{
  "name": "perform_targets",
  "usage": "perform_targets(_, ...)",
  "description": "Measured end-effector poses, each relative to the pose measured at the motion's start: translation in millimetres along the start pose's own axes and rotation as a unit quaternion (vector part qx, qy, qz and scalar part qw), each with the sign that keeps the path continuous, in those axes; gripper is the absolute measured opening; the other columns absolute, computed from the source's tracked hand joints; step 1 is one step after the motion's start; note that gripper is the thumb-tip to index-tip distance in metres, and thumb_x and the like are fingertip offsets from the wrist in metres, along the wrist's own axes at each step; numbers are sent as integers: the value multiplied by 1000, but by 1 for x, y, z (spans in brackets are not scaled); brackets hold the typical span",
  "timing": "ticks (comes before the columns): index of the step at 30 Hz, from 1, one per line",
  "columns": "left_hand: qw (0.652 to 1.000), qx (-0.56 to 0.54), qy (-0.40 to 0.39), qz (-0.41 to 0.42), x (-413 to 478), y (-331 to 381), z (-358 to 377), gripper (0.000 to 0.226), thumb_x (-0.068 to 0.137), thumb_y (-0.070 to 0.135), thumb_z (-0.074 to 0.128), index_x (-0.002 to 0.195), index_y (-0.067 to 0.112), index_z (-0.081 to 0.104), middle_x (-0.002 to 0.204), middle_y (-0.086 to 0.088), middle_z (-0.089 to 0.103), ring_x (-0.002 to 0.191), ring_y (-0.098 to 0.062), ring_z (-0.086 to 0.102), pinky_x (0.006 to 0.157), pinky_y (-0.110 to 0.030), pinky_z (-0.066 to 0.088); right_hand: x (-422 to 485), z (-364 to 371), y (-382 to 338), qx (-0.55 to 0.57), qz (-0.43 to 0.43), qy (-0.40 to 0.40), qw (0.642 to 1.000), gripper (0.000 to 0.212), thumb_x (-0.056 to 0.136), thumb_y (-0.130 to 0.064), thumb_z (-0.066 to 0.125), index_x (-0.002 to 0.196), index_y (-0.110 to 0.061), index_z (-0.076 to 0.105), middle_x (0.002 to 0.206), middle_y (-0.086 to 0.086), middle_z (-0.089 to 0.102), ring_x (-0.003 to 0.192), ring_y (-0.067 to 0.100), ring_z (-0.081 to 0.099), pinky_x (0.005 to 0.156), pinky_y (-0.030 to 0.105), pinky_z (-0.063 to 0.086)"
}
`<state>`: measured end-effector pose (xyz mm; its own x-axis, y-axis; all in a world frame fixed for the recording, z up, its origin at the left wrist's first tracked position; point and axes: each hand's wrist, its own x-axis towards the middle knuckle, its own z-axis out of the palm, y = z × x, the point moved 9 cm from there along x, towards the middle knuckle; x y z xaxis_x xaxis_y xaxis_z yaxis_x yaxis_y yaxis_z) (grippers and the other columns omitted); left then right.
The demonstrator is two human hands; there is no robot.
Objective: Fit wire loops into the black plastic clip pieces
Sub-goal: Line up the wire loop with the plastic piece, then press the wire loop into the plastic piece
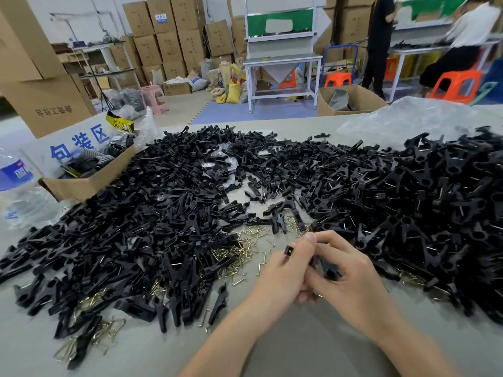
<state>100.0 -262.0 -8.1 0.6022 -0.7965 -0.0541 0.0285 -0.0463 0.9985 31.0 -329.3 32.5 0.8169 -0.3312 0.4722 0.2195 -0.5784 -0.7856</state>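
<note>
The left hand [283, 270] and right hand [351, 278], brought together, both clamp clip pieces [330, 270], apparently to align them, with wire loops [245, 242] just ahead within reach.

Wide heaps of black clip pieces [163, 213]; brassy wire loops [231, 253] scattered flat between them

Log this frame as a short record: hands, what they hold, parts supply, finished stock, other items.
hands: left hand and right hand meet over the table, both gripping
held: black clip pieces; whether a wire is in them cannot be told
parts supply: heap of single clip pieces on the left; loose wire loops at its near edge
finished stock: heap of joined clips on the right, wires showing
other: cardboard box, water bottle, plastic bag
</note>
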Motion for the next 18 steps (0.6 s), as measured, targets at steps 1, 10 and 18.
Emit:
perform_targets(1, 1000, 1, -4, 3, 0, 0, 0, 61, 82, 77, 43, 54, 26, 61, 43, 5, 45, 44, -15, 48, 60, -38, 50, 0, 0, 0, 3, -2, 0, 1000, 23, 87, -5, 74, 102, -22, 77, 111, -13, 64, 79, 12, 70, 57, 23, 58)
perform_targets(10, 909, 392, 96, 103, -14, 22, -52, 53, 90, 69, 46, 131, 36, 51, 107, 19, 64, 102, -2, 61, 94, -31, 51, 26, -65, 32, 184, 129, 211, 951, 34, 89, -50, 64, 110, -24, 70, 106, 1, 75, 88, 14, 76, 70, 19, 59)
perform_targets(18, 671, 713, 200, 19, -34, 40, -186, 52, 98, 63, 28, 120, 28, 61, 126, 2, 59, 112, -23, 62, 90, -42, 50, 44, 16, 22, 143, 255, -8, 956, 22, 100, -35, 59, 113, -22, 71, 106, -2, 78, 92, 10, 74, 82, 26, 60)
